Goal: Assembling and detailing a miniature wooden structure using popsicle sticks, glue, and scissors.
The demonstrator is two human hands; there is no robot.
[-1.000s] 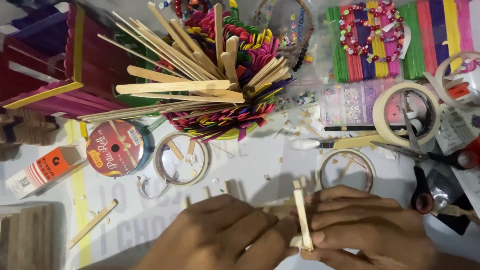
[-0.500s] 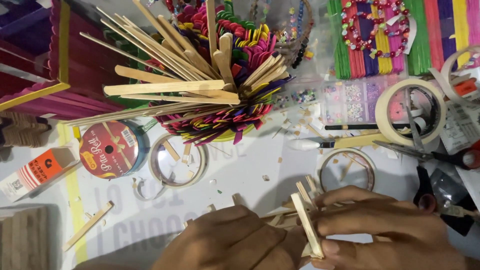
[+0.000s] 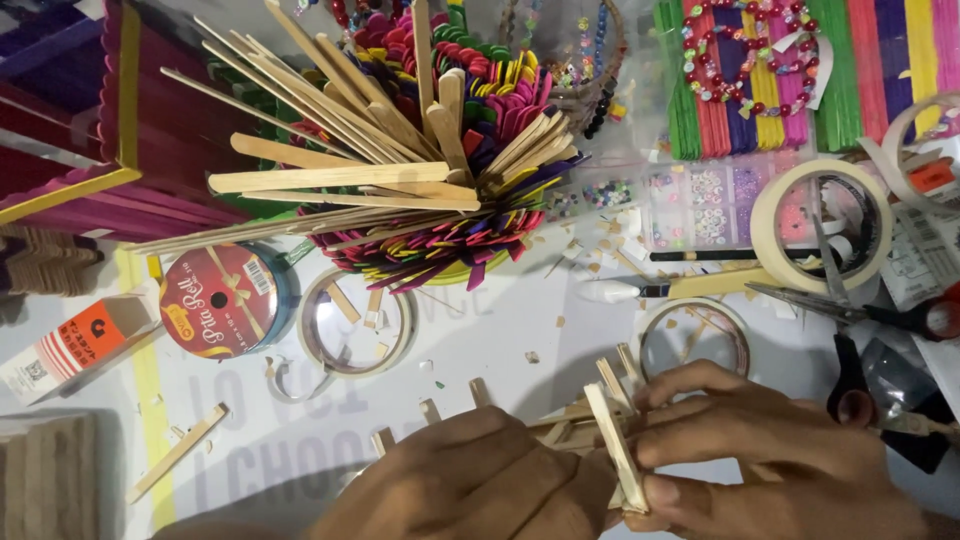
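Both hands work together on a small frame of plain wooden sticks (image 3: 600, 435) at the near edge of the white table (image 3: 560, 330). The left hand (image 3: 480, 485) closes around its left part, and the right hand (image 3: 770, 460) pinches one flat stick (image 3: 615, 445) against it, so this seems a fitting step. I think the next move needs steady fingers. Far behind stands a cup of coloured sticks (image 3: 430, 170); black scissors (image 3: 860, 340) and a tape roll (image 3: 820, 225) lie at right, apart.
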